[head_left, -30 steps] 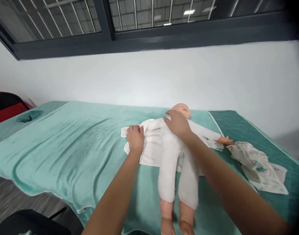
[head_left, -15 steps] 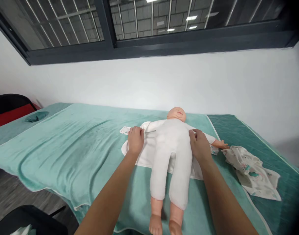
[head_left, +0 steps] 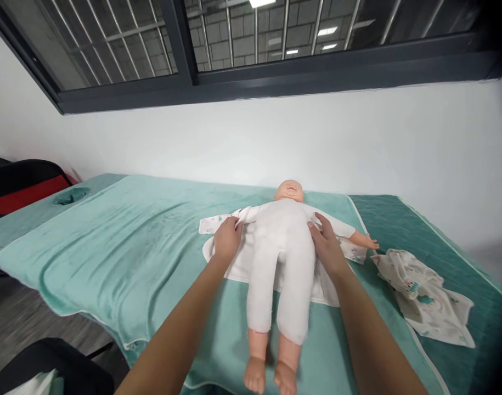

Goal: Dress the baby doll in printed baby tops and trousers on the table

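Note:
A baby doll [head_left: 281,236] with a white cloth body lies face up, its feet toward me. Beneath its back is an opened white baby shirt [head_left: 242,258], with printed sleeves spread out on both sides. My left hand [head_left: 229,238] is closed on the shirt's sleeve [head_left: 212,225], at the end of the doll's arm on the left; the doll's hand there is hidden. Beside the doll's chest, my right hand [head_left: 325,241] has its thumb and forefinger apart, with the fingertips at the doll's side. The doll's other arm [head_left: 360,238] stretches out bare-handed above the right sleeve.
A crumpled printed baby garment [head_left: 429,299] lies to the right on the bed. A light green blanket [head_left: 111,247] covers most of the bed [head_left: 402,230]. Behind it rise a white wall and a barred window [head_left: 254,33]. Black chairs [head_left: 49,362] stand at the left.
My right hand has loosened, its thumb and forefinger moving apart at the doll's side. More of the left sleeve shows flat beyond my left hand. The view has shifted slightly.

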{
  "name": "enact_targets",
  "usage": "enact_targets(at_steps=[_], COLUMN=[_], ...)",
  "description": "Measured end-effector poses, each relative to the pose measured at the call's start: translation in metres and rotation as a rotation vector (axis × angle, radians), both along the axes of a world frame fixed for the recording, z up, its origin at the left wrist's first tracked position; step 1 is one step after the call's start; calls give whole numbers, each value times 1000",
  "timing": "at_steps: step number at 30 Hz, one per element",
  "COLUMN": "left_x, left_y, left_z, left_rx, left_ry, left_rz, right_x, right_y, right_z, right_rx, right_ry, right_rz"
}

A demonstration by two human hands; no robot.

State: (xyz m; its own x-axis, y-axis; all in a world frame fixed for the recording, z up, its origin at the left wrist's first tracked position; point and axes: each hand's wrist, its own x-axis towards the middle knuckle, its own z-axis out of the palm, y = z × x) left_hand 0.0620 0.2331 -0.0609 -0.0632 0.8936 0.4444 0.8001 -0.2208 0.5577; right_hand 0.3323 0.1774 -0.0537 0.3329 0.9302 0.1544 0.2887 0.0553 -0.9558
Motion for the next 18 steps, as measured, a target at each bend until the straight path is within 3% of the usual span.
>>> enact_targets(at_steps=[4, 13, 18], left_x=[8, 42, 51], left_y=[8, 40, 29], left_z=[12, 61, 82], left_rx=[-34, -121, -174], left_ry=[-137, -324, -338], left_rz=[-12, -152, -231], right_x=[-3, -13, -17], right_y=[9, 19, 19], right_z=[-3, -16, -17], right_rx=[-19, 6, -34], right_ry=[152, 279, 265], right_rz=[79, 350, 400])
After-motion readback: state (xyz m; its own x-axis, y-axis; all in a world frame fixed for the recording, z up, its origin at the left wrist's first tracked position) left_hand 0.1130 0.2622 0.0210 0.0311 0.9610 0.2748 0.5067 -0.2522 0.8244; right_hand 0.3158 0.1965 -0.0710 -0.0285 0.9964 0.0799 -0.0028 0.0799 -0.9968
